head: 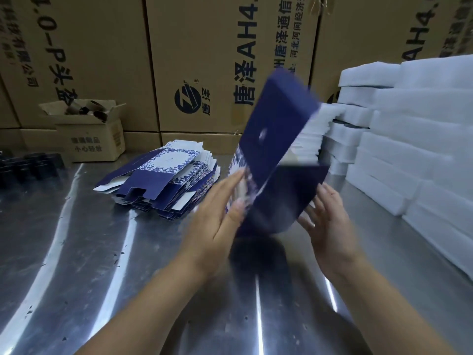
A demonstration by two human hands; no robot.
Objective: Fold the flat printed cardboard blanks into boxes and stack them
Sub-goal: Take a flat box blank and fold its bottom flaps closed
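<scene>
A dark blue printed cardboard blank stands tilted and partly folded above the metal table, blurred by motion. My left hand presses its straight fingers against the blank's left face with the white and blue flower print. My right hand has its fingers spread at the lower right flap, touching its edge. A stack of flat blue and white blanks lies on the table to the left behind my hands.
The shiny metal table carries stacks of white foam blocks along the right. A small open carton with tubes stands at the back left. Dark items lie at the far left. Large brown cartons wall the back.
</scene>
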